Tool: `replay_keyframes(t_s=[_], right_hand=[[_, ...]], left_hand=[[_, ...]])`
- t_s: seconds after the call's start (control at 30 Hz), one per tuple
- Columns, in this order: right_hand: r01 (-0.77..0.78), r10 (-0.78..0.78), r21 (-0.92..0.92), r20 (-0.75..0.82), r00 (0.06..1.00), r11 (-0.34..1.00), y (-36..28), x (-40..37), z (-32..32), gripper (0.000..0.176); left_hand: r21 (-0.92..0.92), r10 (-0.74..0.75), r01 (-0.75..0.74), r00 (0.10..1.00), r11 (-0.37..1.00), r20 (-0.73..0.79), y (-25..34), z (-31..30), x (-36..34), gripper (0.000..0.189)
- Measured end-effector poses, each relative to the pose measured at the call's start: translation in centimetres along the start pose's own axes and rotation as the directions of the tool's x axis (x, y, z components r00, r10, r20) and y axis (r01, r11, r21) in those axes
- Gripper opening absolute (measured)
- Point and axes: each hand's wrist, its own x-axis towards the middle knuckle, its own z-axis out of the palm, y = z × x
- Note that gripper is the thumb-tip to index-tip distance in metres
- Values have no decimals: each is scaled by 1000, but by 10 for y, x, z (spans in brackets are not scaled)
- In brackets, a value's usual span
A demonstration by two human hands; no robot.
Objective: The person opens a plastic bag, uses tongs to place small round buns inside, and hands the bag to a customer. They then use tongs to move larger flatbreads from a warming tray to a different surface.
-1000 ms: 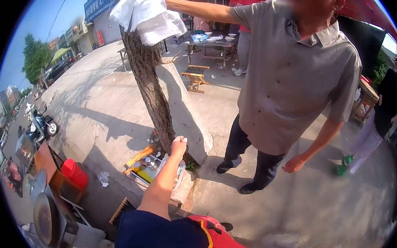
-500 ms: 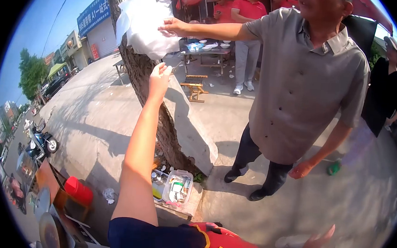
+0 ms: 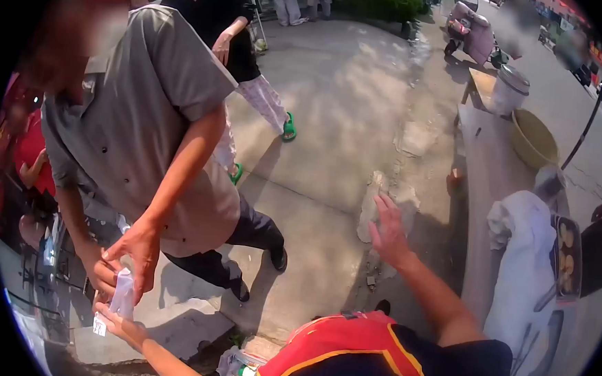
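My left hand point(image 3: 126, 327) is at the lower left, its fingers closed on the lower part of a thin, whitish plastic bag point(image 3: 123, 293). Another person's two hands point(image 3: 135, 254) are on the upper part of that bag, just above mine. A small white tag with a black pattern point(image 3: 99, 325) shows right beside my left fingertips. Out to the right, my right hand point(image 3: 389, 235) is raised over the pavement, fingers apart and holding nothing.
A person in a grey shirt point(image 3: 140, 109) stands close on the left. Along the right runs a table point(image 3: 479, 199) with a white cloth point(image 3: 522, 236), a tray of round pieces point(image 3: 567, 263), a basin point(image 3: 535, 139) and a bucket point(image 3: 510, 90). A plastic box point(image 3: 234, 363) sits low in front.
My view has swung right and down. My left hand has come down from beside the white bags on the tree; the person's hands have come together at the bag by it.
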Motion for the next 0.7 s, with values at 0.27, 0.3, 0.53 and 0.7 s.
replay_keyframes(t_s=[0.27,0.3,0.53,0.7], right_hand=[[-205,189,-155,-112,976,966,76,-56,-109,56],[-246,226,-172,-127,966,954,85,-63,-121,56],[-347,305,-270,-188,934,898,148,-108,-189,56],[-387,328,-230,-256,909,893,178,-128,-233,55]], left_hand=[[79,-423,463,711,883,562,-76,210,-162,29],[104,-451,499,649,860,612,-80,232,-185,29],[342,-596,632,240,695,766,-91,332,-334,33],[487,-643,626,30,609,766,-86,384,-419,36]])
